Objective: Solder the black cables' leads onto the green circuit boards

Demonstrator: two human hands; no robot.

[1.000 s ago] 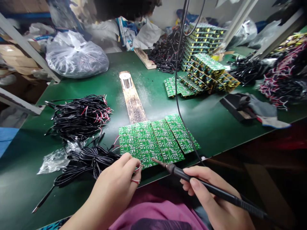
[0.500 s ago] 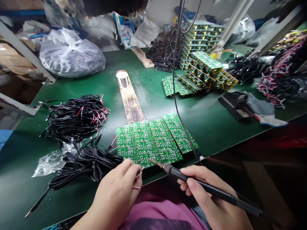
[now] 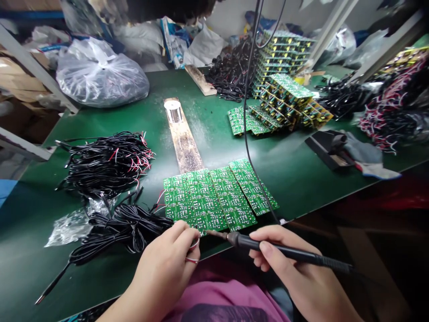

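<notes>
The right hand (image 3: 288,259) gripped a soldering iron (image 3: 268,244) at the edge of the green circuit boards (image 3: 204,201), while the left hand (image 3: 164,268) pinched a thin wire (image 3: 195,245).

left hand (image 3: 164,270) low and curled, fingertips pinched together — right hand (image 3: 288,259) closed in a pencil-like grip

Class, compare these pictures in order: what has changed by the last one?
The right hand has swung the soldering iron flatter, its tip dropping to the near edge of the green circuit boards, beside the left hand. That hand keeps its thin wire; the boards and solder spool stayed put.
</notes>
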